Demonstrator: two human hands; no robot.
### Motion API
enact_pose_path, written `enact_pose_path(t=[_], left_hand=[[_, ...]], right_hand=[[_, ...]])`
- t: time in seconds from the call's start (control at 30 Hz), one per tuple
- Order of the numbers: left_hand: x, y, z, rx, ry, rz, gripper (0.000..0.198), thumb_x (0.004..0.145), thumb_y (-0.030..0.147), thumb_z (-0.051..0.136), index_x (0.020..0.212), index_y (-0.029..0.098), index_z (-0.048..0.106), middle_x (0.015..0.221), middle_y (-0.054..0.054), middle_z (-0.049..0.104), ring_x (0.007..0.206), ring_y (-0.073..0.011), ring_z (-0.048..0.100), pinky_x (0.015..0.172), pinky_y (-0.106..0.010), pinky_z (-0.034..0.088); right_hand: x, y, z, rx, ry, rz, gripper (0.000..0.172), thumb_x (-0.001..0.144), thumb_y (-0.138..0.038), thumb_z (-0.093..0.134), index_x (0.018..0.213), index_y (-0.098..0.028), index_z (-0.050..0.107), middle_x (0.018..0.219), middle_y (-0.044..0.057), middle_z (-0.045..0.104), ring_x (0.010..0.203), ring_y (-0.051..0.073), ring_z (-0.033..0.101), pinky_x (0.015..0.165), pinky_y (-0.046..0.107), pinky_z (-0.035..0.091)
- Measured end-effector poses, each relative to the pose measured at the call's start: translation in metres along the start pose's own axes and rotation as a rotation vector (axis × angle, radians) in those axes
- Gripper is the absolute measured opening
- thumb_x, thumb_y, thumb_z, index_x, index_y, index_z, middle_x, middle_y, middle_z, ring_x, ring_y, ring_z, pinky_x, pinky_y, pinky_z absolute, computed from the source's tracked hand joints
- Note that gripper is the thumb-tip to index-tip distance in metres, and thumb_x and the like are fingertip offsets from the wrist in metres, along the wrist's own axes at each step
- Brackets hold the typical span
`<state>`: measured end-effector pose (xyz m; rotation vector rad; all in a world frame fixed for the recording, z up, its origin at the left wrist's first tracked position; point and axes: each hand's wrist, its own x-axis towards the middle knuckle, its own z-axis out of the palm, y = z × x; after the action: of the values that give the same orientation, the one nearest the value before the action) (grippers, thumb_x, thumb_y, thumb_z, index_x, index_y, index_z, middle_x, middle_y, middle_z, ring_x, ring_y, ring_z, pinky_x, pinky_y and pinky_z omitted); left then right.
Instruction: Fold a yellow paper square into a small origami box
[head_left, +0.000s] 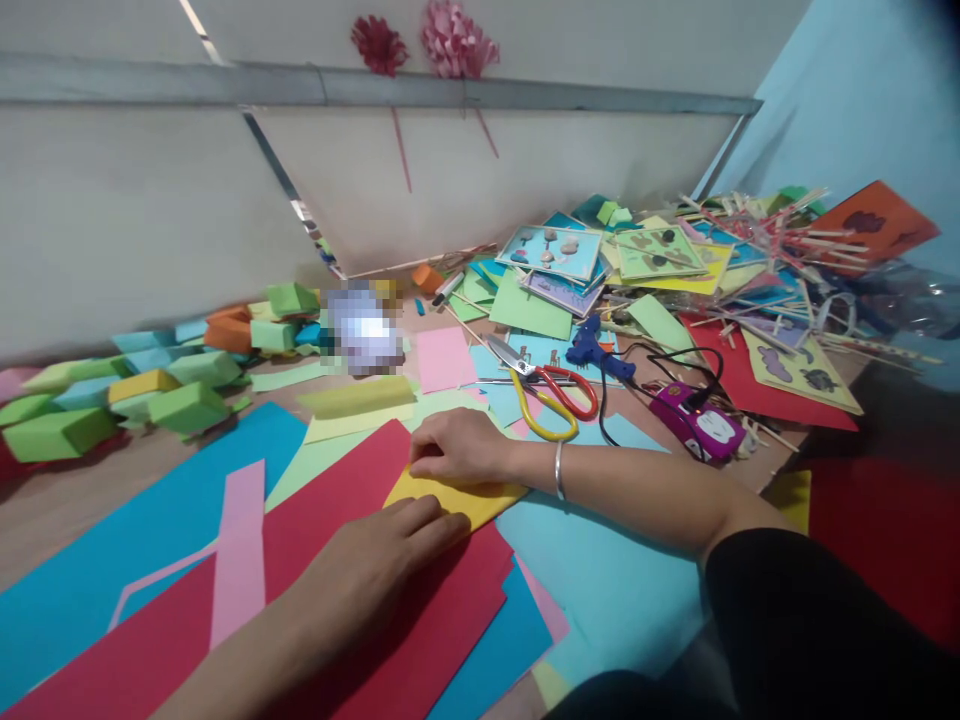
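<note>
A folded piece of yellow paper (491, 505) lies on a large red sheet (345, 470). My left hand (405, 540) rests on its near side, fingers stretched out flat over it. At its far left corner my right hand (457, 447) is closed, with the fingers curled down onto the edge; the fingertips are partly hidden. Just beyond my right wrist lie scissors (555, 400) with one red and one yellow handle. A pink paper strip (240, 560) crosses the red sheet on the left.
Blue sheets (82, 610) and a light blue sheet (607, 580) lie around. Folded paper boxes (187, 408) line the back left. A blue glue gun (600, 350), its black cord, a purple box (694, 418), decorated cards (551, 250) and sticks crowd the right. Paper flowers (457, 40) hang behind.
</note>
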<state>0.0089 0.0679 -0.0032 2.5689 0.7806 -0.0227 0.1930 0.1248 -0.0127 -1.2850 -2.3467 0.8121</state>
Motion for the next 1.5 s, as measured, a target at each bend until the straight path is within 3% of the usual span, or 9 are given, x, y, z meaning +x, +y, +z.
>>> enact_pose_path(t=[0.13, 0.3, 0.43, 0.63, 0.77, 0.97, 1.2, 1.37, 1.5], left_hand=[[0.003, 0.006, -0.002, 0.046, -0.07, -0.026, 0.04, 0.089, 0.009, 0.036, 0.111, 0.027, 0.065, 0.095, -0.006, 0.067, 0.075, -0.018, 0.061, 0.06, -0.025, 0.04], [0.014, 0.011, -0.007, 0.055, -0.125, -0.021, 0.038, 0.089, 0.01, 0.034, 0.103, 0.023, 0.066, 0.095, -0.007, 0.066, 0.072, -0.0173, 0.061, 0.059, -0.024, 0.04], [0.022, 0.01, -0.003, 0.066, -0.106, -0.031, 0.038, 0.091, 0.012, 0.031, 0.097, 0.021, 0.067, 0.094, -0.007, 0.066, 0.075, -0.0189, 0.062, 0.061, -0.025, 0.042], [0.027, 0.009, 0.003, 0.112, -0.046, 0.012, 0.057, 0.087, 0.007, 0.032, 0.13, 0.03, 0.062, 0.109, -0.007, 0.07, 0.083, -0.0212, 0.066, 0.056, -0.024, 0.042], [0.032, 0.009, 0.006, 0.125, -0.037, 0.058, 0.062, 0.086, 0.005, 0.033, 0.136, 0.032, 0.058, 0.123, -0.006, 0.07, 0.096, -0.0243, 0.068, 0.061, -0.026, 0.048], [0.035, 0.015, 0.011, 0.345, -0.058, 0.091, 0.073, 0.077, -0.002, 0.033, 0.138, 0.031, 0.056, 0.119, -0.01, 0.069, 0.071, -0.0224, 0.067, 0.052, -0.029, 0.043], [0.045, 0.045, 0.003, 0.488, -0.221, -0.066, 0.077, 0.081, -0.002, 0.036, 0.148, 0.036, 0.043, 0.118, -0.013, 0.064, 0.066, -0.0223, 0.068, 0.045, -0.029, 0.033], [0.047, 0.063, 0.012, 0.457, -0.132, -0.144, 0.063, 0.095, 0.009, 0.039, 0.148, 0.042, 0.038, 0.097, -0.007, 0.063, 0.057, -0.0213, 0.065, 0.041, -0.027, 0.031], [0.041, 0.066, 0.022, 0.445, 0.019, -0.167, 0.05, 0.1, 0.019, 0.039, 0.146, 0.04, 0.038, 0.098, -0.007, 0.064, 0.058, -0.0202, 0.065, 0.041, -0.025, 0.034]], right_hand=[[-0.001, -0.001, -0.002, 0.005, -0.019, -0.005, 0.01, 0.089, -0.024, 0.066, 0.08, -0.019, 0.066, 0.095, 0.0, 0.071, 0.088, 0.015, 0.059, 0.063, 0.026, 0.034], [-0.001, -0.001, -0.002, 0.023, -0.019, -0.004, 0.01, 0.089, -0.024, 0.064, 0.08, -0.019, 0.065, 0.095, 0.0, 0.071, 0.089, 0.016, 0.059, 0.062, 0.027, 0.034], [0.0, 0.001, -0.001, 0.022, -0.022, -0.028, 0.01, 0.088, -0.023, 0.064, 0.079, -0.019, 0.063, 0.093, -0.001, 0.07, 0.086, 0.015, 0.059, 0.061, 0.027, 0.033], [0.001, 0.002, 0.001, 0.019, -0.027, -0.021, 0.011, 0.089, -0.024, 0.063, 0.079, -0.019, 0.063, 0.092, -0.002, 0.069, 0.086, 0.014, 0.058, 0.06, 0.027, 0.032], [0.0, 0.002, -0.001, 0.005, -0.037, -0.023, 0.011, 0.089, -0.026, 0.062, 0.081, -0.019, 0.063, 0.093, -0.002, 0.068, 0.085, 0.014, 0.057, 0.058, 0.027, 0.03], [0.0, 0.0, -0.004, -0.007, -0.052, -0.028, 0.011, 0.091, -0.026, 0.061, 0.083, -0.019, 0.063, 0.094, -0.002, 0.068, 0.084, 0.014, 0.057, 0.058, 0.026, 0.029], [0.003, 0.003, -0.005, -0.011, -0.055, -0.027, 0.01, 0.088, -0.027, 0.065, 0.082, -0.019, 0.065, 0.092, -0.002, 0.07, 0.082, 0.013, 0.056, 0.059, 0.025, 0.029], [0.002, 0.001, -0.001, -0.042, 0.005, -0.025, 0.006, 0.083, -0.021, 0.066, 0.078, -0.018, 0.065, 0.085, -0.001, 0.069, 0.076, 0.013, 0.054, 0.06, 0.025, 0.027], [-0.001, -0.002, 0.002, -0.136, 0.042, -0.037, 0.009, 0.086, -0.02, 0.062, 0.077, -0.018, 0.064, 0.08, 0.0, 0.066, 0.071, 0.013, 0.05, 0.061, 0.026, 0.025]])
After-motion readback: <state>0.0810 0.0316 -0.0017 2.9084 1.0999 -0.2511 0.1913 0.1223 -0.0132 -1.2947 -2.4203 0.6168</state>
